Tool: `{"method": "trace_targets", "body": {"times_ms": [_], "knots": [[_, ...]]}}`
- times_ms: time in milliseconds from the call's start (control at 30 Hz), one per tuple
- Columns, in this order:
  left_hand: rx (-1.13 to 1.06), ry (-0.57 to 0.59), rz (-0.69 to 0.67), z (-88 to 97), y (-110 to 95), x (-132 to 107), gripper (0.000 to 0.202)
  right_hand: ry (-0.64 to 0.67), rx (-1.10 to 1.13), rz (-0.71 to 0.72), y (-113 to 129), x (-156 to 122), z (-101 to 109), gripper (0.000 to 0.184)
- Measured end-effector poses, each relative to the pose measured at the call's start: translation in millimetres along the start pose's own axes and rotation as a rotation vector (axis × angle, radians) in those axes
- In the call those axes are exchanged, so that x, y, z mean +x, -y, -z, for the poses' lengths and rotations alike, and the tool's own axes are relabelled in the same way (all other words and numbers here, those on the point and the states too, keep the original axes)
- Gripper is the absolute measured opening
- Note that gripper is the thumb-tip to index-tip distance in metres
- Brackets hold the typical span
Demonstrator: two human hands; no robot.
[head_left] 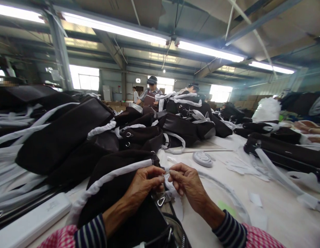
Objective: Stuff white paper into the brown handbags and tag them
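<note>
My left hand (143,184) and my right hand (189,182) meet in the middle, above the edge of a dark bag (118,196). Thumb and fingers of both are pinched on a small piece of thin white wrapping (167,176); its exact shape is partly hidden by the fingertips. More loose white material (177,205) hangs below my hands. A bag handle (108,179) sleeved in crinkled white wrapping arcs along the bag, passing behind my left hand. Under my left fingers a silver snap hook (161,201) shows.
Piled dark bags (64,134) with white-wrapped straps fill the left and back. A coiled white strap (202,159), paper scraps (255,199) and a green slip (226,207) lie rightward. A white box-like object (33,220) is front left. Co-workers (151,94) stand behind the pile.
</note>
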State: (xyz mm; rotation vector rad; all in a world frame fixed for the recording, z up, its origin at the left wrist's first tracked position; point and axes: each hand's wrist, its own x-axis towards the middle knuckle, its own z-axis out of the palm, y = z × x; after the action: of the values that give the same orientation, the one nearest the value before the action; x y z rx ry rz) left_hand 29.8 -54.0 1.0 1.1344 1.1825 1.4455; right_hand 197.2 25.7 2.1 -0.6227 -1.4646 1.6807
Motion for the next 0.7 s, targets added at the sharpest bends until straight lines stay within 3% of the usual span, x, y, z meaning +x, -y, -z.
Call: {"method": "trace_targets", "body": {"times_ms": [267, 700], "knots": [[0.057, -0.001, -0.037, -4.2, -2.0, -0.5, 0.024, 0.074, -0.13, 0.025, -0.5, -4.7, 1.0, 0.035], [0.206, -0.016, -0.045, -2.6, 7.3, 1.7, 0.021, 0.044, -0.275, 0.089, -6.2, -7.1, -0.2, 0.026]]}}
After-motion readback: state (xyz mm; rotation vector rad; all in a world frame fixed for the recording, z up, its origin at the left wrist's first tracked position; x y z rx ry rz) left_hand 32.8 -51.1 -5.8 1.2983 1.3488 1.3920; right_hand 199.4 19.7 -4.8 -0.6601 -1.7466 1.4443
